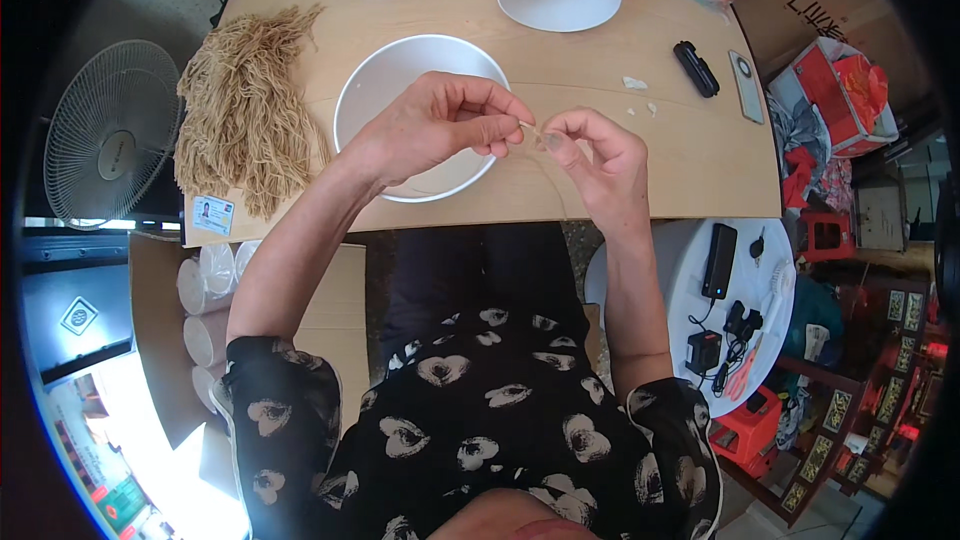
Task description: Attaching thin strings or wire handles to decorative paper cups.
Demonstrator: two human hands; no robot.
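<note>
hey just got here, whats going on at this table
Someone seated at the table is working with a thin tan strand. The left hand pinches it; the right hand has its fingertips close by, their exact grip hard to make out. A white tub sits beyond the left hand, and a heap of tan strands lies at the table's left.

Illumination over the bench (710, 160) was even and moderately bright, with soft shadows. Severe glare at lower left burned out to white, with bluish fringing along the rim. The far right was dimmer. Black vignetting framed the view; straight edges bowed peripherally. The thin strand (527, 126) was poorly resolved.
</note>
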